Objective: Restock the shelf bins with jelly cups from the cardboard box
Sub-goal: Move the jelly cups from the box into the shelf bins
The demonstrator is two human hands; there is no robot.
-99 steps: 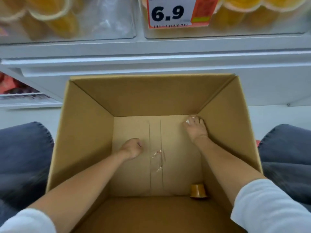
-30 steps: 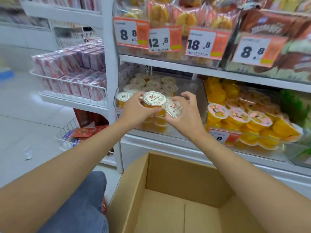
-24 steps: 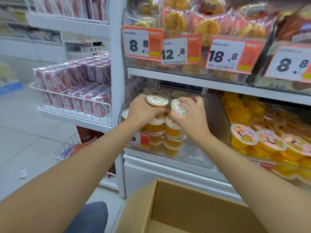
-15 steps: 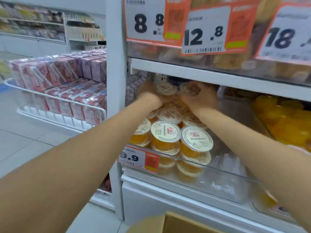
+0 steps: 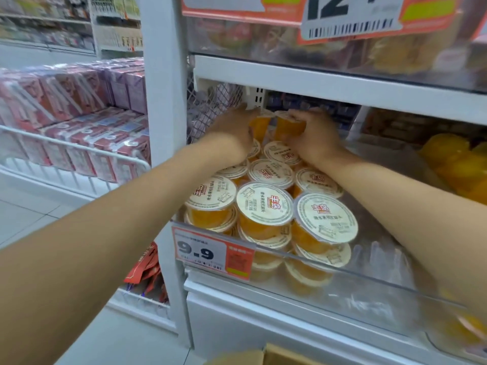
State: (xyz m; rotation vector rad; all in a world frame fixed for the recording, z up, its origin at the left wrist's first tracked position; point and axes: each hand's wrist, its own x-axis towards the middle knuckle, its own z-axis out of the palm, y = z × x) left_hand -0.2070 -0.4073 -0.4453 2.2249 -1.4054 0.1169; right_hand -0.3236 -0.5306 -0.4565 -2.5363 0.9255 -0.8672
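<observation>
Both my hands reach deep into a clear shelf bin (image 5: 369,275) stacked with several orange jelly cups (image 5: 264,209) with white lids. My left hand (image 5: 234,130) grips one orange cup (image 5: 259,126) at the back of the pile. Beside it, my right hand (image 5: 316,135) grips another orange cup (image 5: 288,127). Both held cups are tilted, lids facing away, just above the rear stacked cups. Only the top corner of the cardboard box (image 5: 266,356) shows at the bottom edge.
A 9.9 price tag (image 5: 210,252) hangs on the bin's front. The white shelf (image 5: 342,85) above sits low over my hands. Yellow fruit cups (image 5: 453,164) fill the neighbouring bin at right. Pink cartons (image 5: 79,133) sit in a wire rack at left.
I lifted a cup in each hand out of the box and up to the shelf. In the last half second my hands pushed further back in the bin and tipped the cups.
</observation>
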